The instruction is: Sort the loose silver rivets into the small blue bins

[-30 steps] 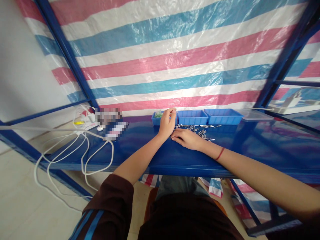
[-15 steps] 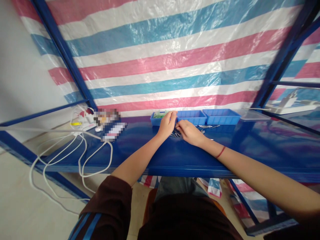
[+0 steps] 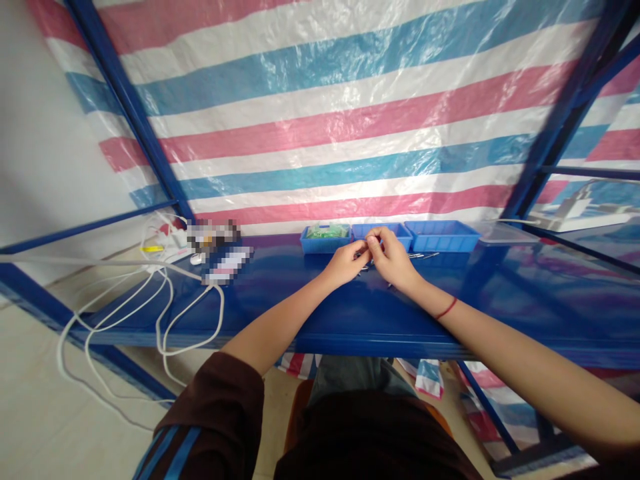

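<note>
Close together over the blue table, my left hand (image 3: 347, 263) and my right hand (image 3: 393, 259) meet at their fingertips. Both are closed, pinching something too small to make out. Small metal pieces (image 3: 364, 269) lie under and between them, partly hidden by the fingers. Behind my hands stand three blue bins in a row: the left bin (image 3: 325, 247) holds green packaging (image 3: 327, 231), the middle bin (image 3: 403, 236) is partly covered by my right hand, and the right bin (image 3: 443, 239) shows its ribbed inside. Thin metal rods (image 3: 424, 255) lie before the right bin.
White cables (image 3: 167, 320) loop over the table's left end, beside a blurred pixelated item (image 3: 227, 265) and a yellow object (image 3: 153, 249). A clear plastic lid (image 3: 507, 232) lies right of the bins. Blue frame posts (image 3: 120, 100) flank the striped sheet (image 3: 325, 127).
My left hand has moved down, off the left bin's edge, uncovering the green packaging. My right hand has shifted slightly right and up, now before the middle bin. Their fingertips have come together.
</note>
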Available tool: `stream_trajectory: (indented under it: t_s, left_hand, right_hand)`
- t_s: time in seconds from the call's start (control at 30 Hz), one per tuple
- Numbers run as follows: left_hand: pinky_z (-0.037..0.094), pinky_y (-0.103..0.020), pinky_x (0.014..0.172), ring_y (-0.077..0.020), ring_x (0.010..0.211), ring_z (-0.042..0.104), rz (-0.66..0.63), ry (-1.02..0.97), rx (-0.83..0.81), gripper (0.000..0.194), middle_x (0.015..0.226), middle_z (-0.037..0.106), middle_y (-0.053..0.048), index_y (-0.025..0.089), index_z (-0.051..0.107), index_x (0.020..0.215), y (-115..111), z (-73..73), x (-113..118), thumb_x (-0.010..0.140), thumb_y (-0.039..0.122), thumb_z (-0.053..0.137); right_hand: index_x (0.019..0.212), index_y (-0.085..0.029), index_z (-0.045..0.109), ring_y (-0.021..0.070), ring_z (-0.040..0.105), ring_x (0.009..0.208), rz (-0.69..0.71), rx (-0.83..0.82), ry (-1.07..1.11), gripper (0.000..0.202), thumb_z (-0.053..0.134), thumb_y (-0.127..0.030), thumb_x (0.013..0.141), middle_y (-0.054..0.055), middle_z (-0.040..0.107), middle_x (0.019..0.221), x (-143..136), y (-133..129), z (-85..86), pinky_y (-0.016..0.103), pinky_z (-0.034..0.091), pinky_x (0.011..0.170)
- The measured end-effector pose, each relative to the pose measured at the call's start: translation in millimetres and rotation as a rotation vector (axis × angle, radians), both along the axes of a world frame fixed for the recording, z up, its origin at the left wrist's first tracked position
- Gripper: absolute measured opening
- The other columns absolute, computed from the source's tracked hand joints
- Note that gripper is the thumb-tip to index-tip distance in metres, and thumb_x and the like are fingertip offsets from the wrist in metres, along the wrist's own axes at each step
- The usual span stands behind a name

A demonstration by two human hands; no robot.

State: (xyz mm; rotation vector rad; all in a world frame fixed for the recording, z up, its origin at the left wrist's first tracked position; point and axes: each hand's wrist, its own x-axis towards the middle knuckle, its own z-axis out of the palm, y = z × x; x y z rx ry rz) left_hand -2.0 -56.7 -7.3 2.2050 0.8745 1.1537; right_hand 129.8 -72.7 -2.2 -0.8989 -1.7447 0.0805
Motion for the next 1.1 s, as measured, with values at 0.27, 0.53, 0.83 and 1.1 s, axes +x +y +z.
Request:
stream_trajectory:
  t_s: [0.27, 0.53, 0.83, 1.1]
  left_hand:
    - [0.047, -0.029, 0.077, -0.0201, 0.088, 0.062, 0.013, -0.025, -0.007, 0.033, 0.098, 0.068, -0.008, 0.011, 0.063, 0.103, 2.5, -0.7, -1.3, 0.089, 0.034, 0.045]
    - [0.047, -0.03, 0.079, -0.0212, 0.093, 0.061, -0.002, -0.024, -0.011, 0.031, 0.101, 0.067, -0.01, 0.011, 0.063, 0.105, 4.0, -1.5, -0.8, 0.087, 0.031, 0.047]
    - [0.048, -0.031, 0.082, -0.0201, 0.093, 0.061, 0.028, -0.045, -0.016, 0.023, 0.097, 0.066, -0.01, 0.012, 0.061, 0.098, 4.0, 2.6, -2.2, 0.087, 0.026, 0.047]
    - [0.048, -0.029, 0.082, -0.0141, 0.083, 0.06, 0.155, -0.036, 0.119, 0.015, 0.09, 0.065, -0.005, 0.016, 0.06, 0.089, 11.8, -3.4, -6.0, 0.084, 0.027, 0.051]
  right_hand:
    - [0.094, -0.018, 0.058, 0.0196, 0.056, 0.086, 0.028, -0.066, 0.06, 0.023, 0.046, -0.036, 0.086, 0.008, 0.061, 0.093, 2.4, -2.2, 1.5, 0.035, 0.045, 0.075]
    - [0.079, -0.017, 0.062, 0.0191, 0.055, 0.074, -0.007, -0.054, 0.018, 0.02, 0.051, -0.033, 0.083, 0.006, 0.059, 0.079, 6.2, -0.1, 3.2, 0.035, 0.046, 0.069]
    - [0.082, -0.018, 0.059, 0.021, 0.054, 0.082, -0.012, 0.189, -0.182, 0.013, 0.047, -0.023, 0.083, 0.008, 0.056, 0.082, 9.8, -8.0, 13.3, 0.036, 0.045, 0.075]
    - [0.077, -0.018, 0.06, 0.0227, 0.053, 0.078, -0.125, 0.065, -0.364, 0.014, 0.048, -0.024, 0.08, 0.008, 0.058, 0.078, 23.2, -1.7, 14.4, 0.039, 0.041, 0.076]
